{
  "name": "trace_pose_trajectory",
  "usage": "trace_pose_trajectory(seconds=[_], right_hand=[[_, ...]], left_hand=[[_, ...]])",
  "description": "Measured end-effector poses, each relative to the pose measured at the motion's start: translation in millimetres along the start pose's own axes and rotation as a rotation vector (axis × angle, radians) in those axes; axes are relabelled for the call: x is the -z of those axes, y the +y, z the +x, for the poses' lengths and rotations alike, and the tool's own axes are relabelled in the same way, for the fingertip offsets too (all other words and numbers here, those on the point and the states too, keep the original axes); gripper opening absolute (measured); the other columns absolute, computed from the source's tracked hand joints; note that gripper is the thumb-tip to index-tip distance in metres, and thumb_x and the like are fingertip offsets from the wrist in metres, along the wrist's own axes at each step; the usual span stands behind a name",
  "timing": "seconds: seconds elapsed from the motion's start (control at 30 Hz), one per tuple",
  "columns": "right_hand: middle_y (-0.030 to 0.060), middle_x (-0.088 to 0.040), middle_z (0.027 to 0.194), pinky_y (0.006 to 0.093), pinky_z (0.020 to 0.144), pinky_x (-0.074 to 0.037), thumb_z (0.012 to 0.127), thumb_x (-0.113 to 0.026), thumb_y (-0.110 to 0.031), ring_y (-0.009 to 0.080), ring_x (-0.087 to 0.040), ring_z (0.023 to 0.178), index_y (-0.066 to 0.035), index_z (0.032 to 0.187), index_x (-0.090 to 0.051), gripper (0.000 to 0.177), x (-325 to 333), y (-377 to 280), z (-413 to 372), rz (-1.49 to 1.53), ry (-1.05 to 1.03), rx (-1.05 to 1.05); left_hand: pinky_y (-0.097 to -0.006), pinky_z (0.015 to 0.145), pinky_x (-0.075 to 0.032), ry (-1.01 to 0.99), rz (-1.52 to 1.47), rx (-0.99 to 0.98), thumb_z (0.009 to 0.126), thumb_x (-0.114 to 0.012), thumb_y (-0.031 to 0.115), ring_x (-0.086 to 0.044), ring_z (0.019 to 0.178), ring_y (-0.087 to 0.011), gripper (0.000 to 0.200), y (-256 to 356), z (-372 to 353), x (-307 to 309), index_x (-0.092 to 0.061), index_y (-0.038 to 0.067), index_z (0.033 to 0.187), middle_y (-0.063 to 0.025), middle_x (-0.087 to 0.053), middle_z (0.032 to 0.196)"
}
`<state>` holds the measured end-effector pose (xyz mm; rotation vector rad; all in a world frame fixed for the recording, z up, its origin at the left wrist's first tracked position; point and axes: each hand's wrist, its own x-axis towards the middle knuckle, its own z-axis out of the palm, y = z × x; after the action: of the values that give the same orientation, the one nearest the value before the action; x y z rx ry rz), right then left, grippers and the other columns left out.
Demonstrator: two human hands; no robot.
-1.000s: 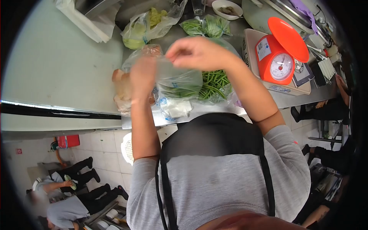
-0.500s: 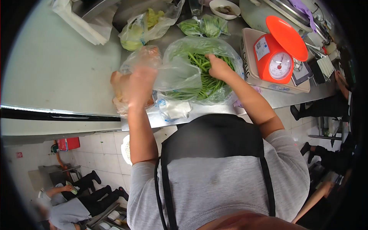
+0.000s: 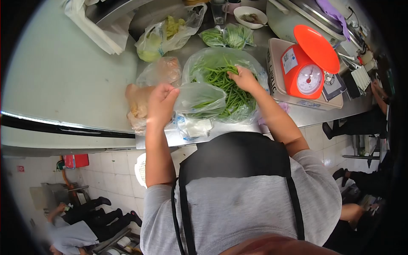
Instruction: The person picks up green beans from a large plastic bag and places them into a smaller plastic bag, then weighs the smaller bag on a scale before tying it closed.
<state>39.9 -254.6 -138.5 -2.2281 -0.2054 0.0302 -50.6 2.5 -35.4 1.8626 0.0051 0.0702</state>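
Observation:
My left hand (image 3: 162, 97) is closed on the rim of a small clear plastic bag (image 3: 191, 94), which stretches to the right with some green beans visible inside it. Over a large open plastic bag (image 3: 199, 55) full of long green beans (image 3: 233, 91), my right hand (image 3: 244, 79) is closed around a few of the beans. Close beside my left hand lies a clear bag with pale orange-brown contents (image 3: 138, 100) that I cannot identify. A bundle of thin white plastic bags (image 3: 193, 126) sits at the counter's front edge.
An orange dial scale (image 3: 304, 72) stands on a lidded box (image 3: 278, 63) at right. Behind are bagged green vegetables (image 3: 227, 36), a bag of pale leafy vegetable (image 3: 155, 40), a white bowl (image 3: 250, 17) and a glass (image 3: 219, 12). Other people are at both sides.
My left hand, blurred over the pale orange-brown contents earlier, now grips the small bag's rim. My right hand has lifted slightly with beans in its fingers. The small bag shows beans inside.

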Motion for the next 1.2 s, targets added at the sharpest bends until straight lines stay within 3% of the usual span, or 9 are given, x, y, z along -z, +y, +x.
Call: trace_pose_trajectory(seconds=[0.1,0.4,0.53,0.6,0.67,0.87,1.0,1.1,1.2], right_hand=[[0.0194,-0.054,0.096,0.0387,0.075,-0.042,0.074,-0.049,-0.014,0.034,-0.052,0.089,-0.004,0.098,-0.054,0.026,6,-2,15,-0.277,-0.06,0.099],[0.0173,-0.054,0.102,0.0368,0.072,-0.044,0.071,-0.048,-0.006,0.028,-0.054,0.093,0.0,0.096,-0.057,0.027,37,-42,34,-0.865,-0.317,-0.251],[0.0126,-0.06,0.092,0.0388,0.073,-0.044,0.07,-0.049,-0.005,0.0289,-0.057,0.086,-0.003,0.095,-0.059,0.027,32,-39,47,-0.808,-0.227,0.079],[0.0126,-0.056,0.1,0.0376,0.079,-0.042,0.068,-0.05,-0.002,0.0274,-0.053,0.094,-0.003,0.103,-0.054,0.035,16,-48,47,-0.699,-0.567,0.212],[0.0124,-0.048,0.114,0.0411,0.086,-0.035,0.067,-0.051,-0.002,0.0265,-0.043,0.107,-0.005,0.113,-0.046,0.046,-15,-22,41,-0.552,-0.543,0.538],[0.0083,-0.05,0.103,0.0423,0.082,-0.032,0.063,-0.057,-0.007,0.0248,-0.042,0.103,-0.008,0.111,-0.046,0.049,-30,-20,9,-0.704,-0.35,0.443],[0.009,-0.051,0.101,0.0385,0.082,-0.033,0.059,-0.062,-0.012,0.0247,-0.044,0.099,-0.006,0.091,-0.057,0.033,-14,-27,1,-0.752,-0.339,0.405],[0.0101,-0.053,0.097,0.0343,0.079,-0.037,0.058,-0.062,-0.009,0.0228,-0.05,0.091,-0.004,0.086,-0.057,0.029,-4,-1,13,-0.31,-0.083,0.562],[0.0071,-0.055,0.091,0.0273,0.072,-0.041,0.062,-0.061,-0.005,0.0162,-0.053,0.08,-0.003,0.089,-0.055,0.028,23,-17,7,0.185,-0.238,0.144]], left_hand=[[-0.0174,0.049,-0.034,0.024,-0.177,0.03,0.078,-0.054,0.01,-0.041,0.056,-0.0027,0.008,-2,-5,1,-0.05,0.003,0.078,0.0036,-0.047,0.062],[-0.0168,0.042,-0.029,0.065,-0.079,0.107,0.078,-0.055,0.011,-0.037,0.05,-0.0012,0.01,3,-10,9,-0.049,0.003,0.078,0.0044,-0.046,0.061],[-0.0172,0.04,-0.028,0.046,-0.1,0.046,0.077,-0.055,0.01,-0.036,0.049,-0.0013,0.01,-5,-5,7,-0.049,0.003,0.078,0.0045,-0.046,0.061],[-0.0172,0.04,-0.028,0.018,-0.096,0.042,0.077,-0.055,0.01,-0.036,0.049,-0.0012,0.01,-4,-2,5,-0.049,0.003,0.078,0.0046,-0.046,0.061],[-0.0172,0.04,-0.028,0.018,-0.088,0.032,0.078,-0.055,0.01,-0.036,0.05,-0.0012,0.009,-1,-2,3,-0.049,0.003,0.078,0.0046,-0.046,0.06],[-0.0157,0.043,-0.03,0.017,-0.129,0.136,0.078,-0.054,0.007,-0.037,0.051,-0.0009,0.006,3,-7,7,-0.049,0.003,0.078,0.005,-0.046,0.062],[-0.0146,0.047,-0.031,0.001,-0.223,0.032,0.078,-0.054,0.006,-0.038,0.053,-0.0006,0.006,-6,-1,2,-0.049,0.003,0.078,0.0052,-0.047,0.063],[-0.0146,0.049,-0.031,-0.027,-0.194,0.033,0.077,-0.054,0.005,-0.038,0.055,-0.0005,0.005,-3,-1,3,-0.049,0.003,0.078,0.005,-0.047,0.064],[-0.0147,0.049,-0.029,0.014,-0.195,0.008,0.078,-0.054,0.006,-0.037,0.055,-0.0001,0.006,5,-2,-4,-0.049,0.003,0.077,0.0051,-0.046,0.064]])
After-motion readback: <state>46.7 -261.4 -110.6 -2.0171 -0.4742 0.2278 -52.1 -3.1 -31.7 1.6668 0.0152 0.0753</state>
